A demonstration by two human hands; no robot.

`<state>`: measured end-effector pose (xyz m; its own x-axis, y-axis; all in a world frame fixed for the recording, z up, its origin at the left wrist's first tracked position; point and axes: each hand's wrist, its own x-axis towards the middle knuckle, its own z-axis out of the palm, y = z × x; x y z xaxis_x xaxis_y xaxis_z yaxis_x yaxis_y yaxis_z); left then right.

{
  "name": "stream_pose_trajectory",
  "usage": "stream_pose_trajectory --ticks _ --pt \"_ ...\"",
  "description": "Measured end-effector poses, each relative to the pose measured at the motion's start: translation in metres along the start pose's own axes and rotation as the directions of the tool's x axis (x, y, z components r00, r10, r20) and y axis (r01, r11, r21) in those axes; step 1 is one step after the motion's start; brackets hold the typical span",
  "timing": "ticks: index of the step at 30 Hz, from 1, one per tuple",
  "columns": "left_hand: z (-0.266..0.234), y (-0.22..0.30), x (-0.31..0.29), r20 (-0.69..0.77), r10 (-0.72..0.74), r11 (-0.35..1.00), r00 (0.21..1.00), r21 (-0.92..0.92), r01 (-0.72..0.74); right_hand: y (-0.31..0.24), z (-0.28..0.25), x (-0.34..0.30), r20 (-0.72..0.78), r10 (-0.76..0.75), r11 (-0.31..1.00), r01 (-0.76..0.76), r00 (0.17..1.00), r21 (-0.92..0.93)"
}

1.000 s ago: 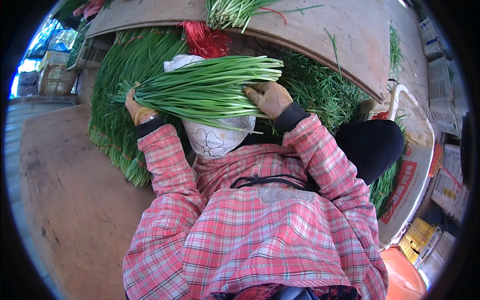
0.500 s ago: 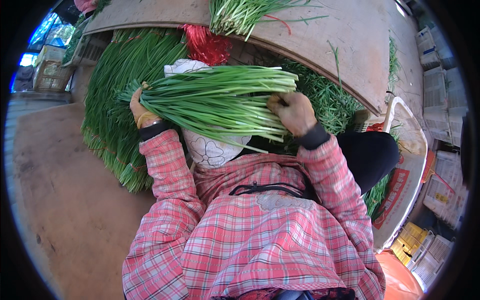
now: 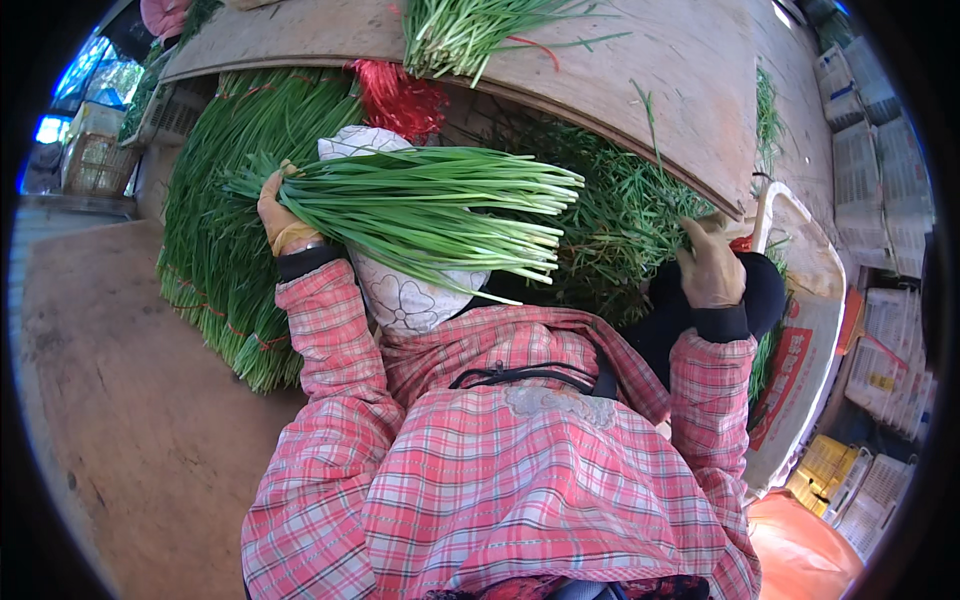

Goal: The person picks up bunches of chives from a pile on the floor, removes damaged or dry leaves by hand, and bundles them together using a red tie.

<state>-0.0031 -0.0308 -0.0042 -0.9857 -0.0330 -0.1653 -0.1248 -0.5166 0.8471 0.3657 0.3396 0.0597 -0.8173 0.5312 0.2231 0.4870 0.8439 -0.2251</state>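
Observation:
My left hand (image 3: 282, 215) is wrapped round the leafy end of a bunch of garlic chives (image 3: 430, 200). The bunch lies sideways above my lap, its pale cut ends fanned out to the right. Off to the right, my right hand (image 3: 714, 268) is over my dark-trousered knee, with its thumb and fingers apart and nothing seen in them. Below the bunch shows a white cloth with a flower outline (image 3: 395, 298). Loose green trimmings (image 3: 620, 215) lie between the bunch and my right hand.
A big heap of tied chives (image 3: 225, 200) lies at the left. Red ties (image 3: 398, 100) hang at the edge of a wooden board (image 3: 640, 75), which bears another bunch (image 3: 460, 35). A pale basket (image 3: 805, 260) and stacked crates (image 3: 868, 190) stand at the right.
My right hand has let go of the cut ends and moved right, toward my knee. The left hand keeps its hold, with the bunch in nearly the same place.

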Motion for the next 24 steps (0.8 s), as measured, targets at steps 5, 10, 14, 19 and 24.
stream_pose_trajectory --ticks 5,10,14,19,24 --pt "-0.001 0.010 0.002 -0.009 -0.165 0.965 0.986 -0.211 0.159 -0.129 0.025 0.040 -0.215 -0.314 0.904 0.361 0.925 0.231" --pt "0.011 0.005 0.000 -0.044 -0.053 0.997 0.998 -0.051 0.050 -0.122 0.090 0.053 0.075 -0.195 0.981 0.196 0.978 -0.002" --pt "-0.024 0.009 0.005 -0.092 -0.108 0.988 0.990 -0.117 0.097 -0.059 0.071 0.036 0.044 -0.105 0.993 0.103 0.993 0.052" --pt "-0.012 0.007 -0.005 -0.042 -0.135 0.981 0.990 -0.143 0.128 -0.125 0.032 0.040 -0.132 -0.252 0.917 0.280 0.959 0.283" --pt "-0.013 0.009 0.002 -0.089 -0.044 0.998 0.995 -0.041 0.040 -0.154 0.076 0.062 -0.102 -0.298 0.898 0.315 0.949 0.307"
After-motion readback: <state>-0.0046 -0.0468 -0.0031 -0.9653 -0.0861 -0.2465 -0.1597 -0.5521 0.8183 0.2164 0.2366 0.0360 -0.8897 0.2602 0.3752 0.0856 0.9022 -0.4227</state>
